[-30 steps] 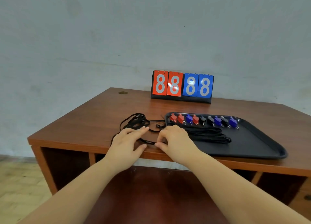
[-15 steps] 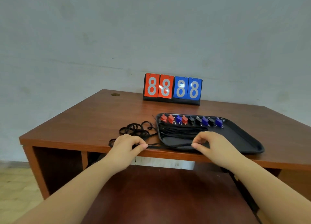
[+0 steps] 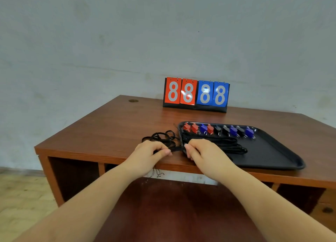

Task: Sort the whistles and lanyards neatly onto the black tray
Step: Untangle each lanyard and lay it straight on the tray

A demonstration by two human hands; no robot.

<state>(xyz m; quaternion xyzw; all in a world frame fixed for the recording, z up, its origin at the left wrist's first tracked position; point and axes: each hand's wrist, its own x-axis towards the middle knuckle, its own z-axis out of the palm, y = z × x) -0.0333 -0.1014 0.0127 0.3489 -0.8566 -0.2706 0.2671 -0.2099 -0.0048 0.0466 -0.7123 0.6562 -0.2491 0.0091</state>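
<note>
The right hand (image 3: 203, 151) covers the near-left corner of the black tray (image 3: 272, 154) and the ends of the lanyards bundled (image 3: 225, 145) there. The left hand (image 3: 149, 153) hides part of the loose lanyard pile (image 3: 160, 137). Whistle (image 3: 218, 130) details (rings, clips) are too small to make out. Both forearms run off the bottom edge.

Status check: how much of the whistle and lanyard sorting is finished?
Done: whistles sit in a row along the black tray far edge, with bundled lanyards below. In hand: left hand and right hand pinch one lanyard. Left: the tangled pile on the desk.
</note>
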